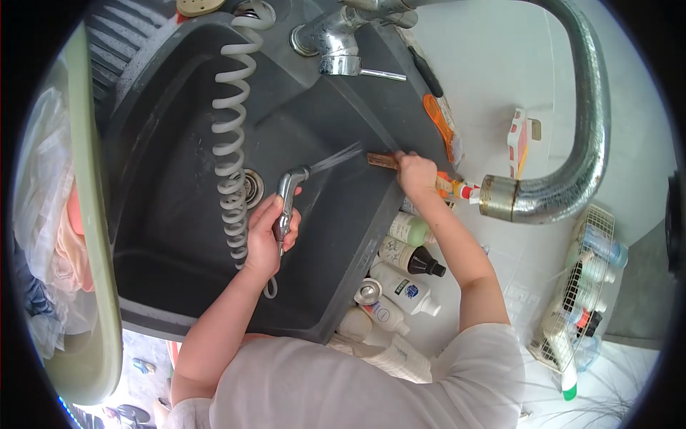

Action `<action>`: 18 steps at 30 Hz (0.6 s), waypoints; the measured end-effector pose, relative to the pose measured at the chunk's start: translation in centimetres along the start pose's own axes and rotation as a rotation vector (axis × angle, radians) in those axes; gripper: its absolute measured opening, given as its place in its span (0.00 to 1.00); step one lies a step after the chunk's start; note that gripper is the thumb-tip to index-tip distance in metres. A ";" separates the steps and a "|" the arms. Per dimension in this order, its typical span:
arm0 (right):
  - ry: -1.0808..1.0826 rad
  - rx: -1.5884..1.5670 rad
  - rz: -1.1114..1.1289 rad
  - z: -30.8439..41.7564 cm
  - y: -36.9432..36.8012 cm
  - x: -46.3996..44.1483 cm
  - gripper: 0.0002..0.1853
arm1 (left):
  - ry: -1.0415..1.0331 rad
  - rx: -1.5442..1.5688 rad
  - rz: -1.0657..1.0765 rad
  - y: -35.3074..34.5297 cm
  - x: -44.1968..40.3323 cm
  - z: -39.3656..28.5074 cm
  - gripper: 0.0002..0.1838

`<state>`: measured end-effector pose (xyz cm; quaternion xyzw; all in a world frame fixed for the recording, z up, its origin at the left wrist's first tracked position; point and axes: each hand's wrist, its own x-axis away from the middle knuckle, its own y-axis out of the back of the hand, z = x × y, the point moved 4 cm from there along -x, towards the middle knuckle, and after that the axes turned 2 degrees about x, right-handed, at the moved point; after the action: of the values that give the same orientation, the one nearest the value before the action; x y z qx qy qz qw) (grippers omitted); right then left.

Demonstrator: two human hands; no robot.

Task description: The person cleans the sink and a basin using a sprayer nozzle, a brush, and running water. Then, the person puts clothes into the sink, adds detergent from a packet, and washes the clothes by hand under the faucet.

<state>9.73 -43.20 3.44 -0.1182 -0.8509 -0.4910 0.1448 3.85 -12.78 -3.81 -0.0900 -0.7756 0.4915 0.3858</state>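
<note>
At eight o'clock from the round metal drain, a pale green plastic tub was seen, with translucent plastic bagging and pale pink cloth heaped inside. If the spray were swung that way, the load would probably be splashed. A coiled, pale grey hose was strung from twelve to six o'clock over the dark grey sink, just left of the drain. By its springy turns a sudden tug could be given, and the aim spoiled.

Between five and six o'clock, a shiny chrome spray head was grasped around its handle by the left hand. From its nozzle a thin jet of water was sent towards two o'clock. Whether the brown, flat, bar-shaped block was struck by it could not be told; by too direct a hit, water could be thrown over the rim.

That block was held over the sink's far-right side, between two and three o'clock, its right end pinched by the right hand. Because only one end was gripped, and wet fingers may slide, it could be dropped into the basin. At four o'clock, a row of white, green and black plastic bottles was ranged beside the rim; by a lowered right elbow they could be toppled.
</note>
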 end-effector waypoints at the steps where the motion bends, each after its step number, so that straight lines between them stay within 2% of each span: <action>1: 0.060 0.113 -0.041 0.6 -0.8 -0.5 0.05 | 0.013 -0.025 -0.008 0.1 -0.2 0.4 0.23; 2: 0.064 0.109 -0.044 0.9 -1.3 -1.0 0.05 | 0.025 -0.051 -0.013 0.1 -0.3 0.7 0.23; 4: 0.201 0.051 -0.276 2.4 -0.9 -1.9 0.03 | 0.022 -0.058 -0.019 0.4 -0.7 1.0 0.22; 8: 0.211 0.000 -0.232 4.6 -2.6 -3.8 0.04 | 0.029 -0.059 -0.076 1.1 -0.8 1.3 0.22; 9: 0.152 0.089 -0.084 5.2 -4.3 -3.5 0.08 | 0.033 -0.067 -0.091 1.4 -0.8 1.1 0.22; 10: 0.150 0.078 -0.081 5.5 -6.2 -2.9 0.08 | 0.037 -0.076 -0.096 1.6 -0.6 1.0 0.22; 13: 0.076 0.121 0.276 7.2 -10.9 -2.9 0.11 | 0.005 -0.093 -0.094 2.2 -0.9 0.4 0.22; 17: 0.008 -0.037 0.410 12.6 -11.6 -1.1 0.10 | 0.020 -0.110 -0.144 3.3 0.0 -0.4 0.23; 18: 0.045 -0.062 0.466 13.9 -11.2 0.3 0.10 | 0.011 -0.126 -0.149 3.7 0.3 -1.0 0.23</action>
<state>3.74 -36.57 -12.04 -0.3047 -0.7818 -0.4726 0.2695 3.47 -10.10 -6.48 -0.0587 -0.8075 0.4111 0.4190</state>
